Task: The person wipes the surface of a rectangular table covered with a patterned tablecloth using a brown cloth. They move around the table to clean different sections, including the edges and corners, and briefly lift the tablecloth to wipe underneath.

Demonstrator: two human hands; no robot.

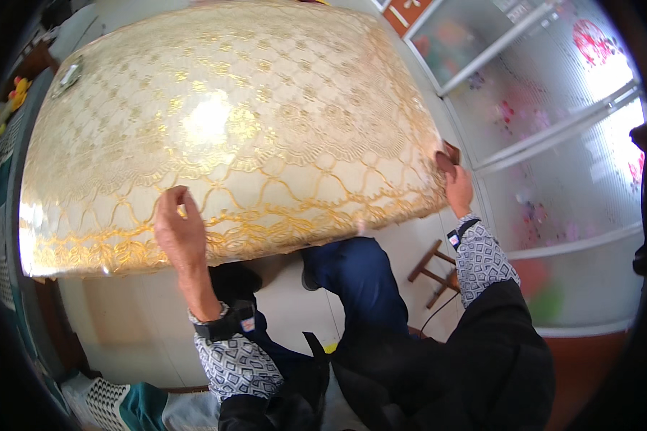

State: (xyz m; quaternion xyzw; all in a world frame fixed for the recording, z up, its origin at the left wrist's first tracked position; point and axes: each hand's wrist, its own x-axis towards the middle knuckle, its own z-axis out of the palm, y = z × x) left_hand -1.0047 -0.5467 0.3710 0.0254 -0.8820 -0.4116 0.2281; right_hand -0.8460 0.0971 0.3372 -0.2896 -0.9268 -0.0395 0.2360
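Over the near left part of a table, my left hand (182, 229) is raised with loosely curled fingers. A small gap shows between thumb and fingers, and I see nothing held in it. My right hand (460, 188) is at the table's right edge, its fingers on a small dark brown object (445, 163) whose exact kind I cannot make out. The table wears a cream and gold lace-patterned tablecloth (323, 188) under a glossy clear cover, with a bright light glare in the middle. Black bands circle both wrists.
A small clear object (70, 77) lies at the table's far left. Frosted sliding glass doors (523, 118) with flower prints line the right side. A wooden stool (436, 273) stands below right. Patterned sofa fabric (140, 405) shows at the lower left.
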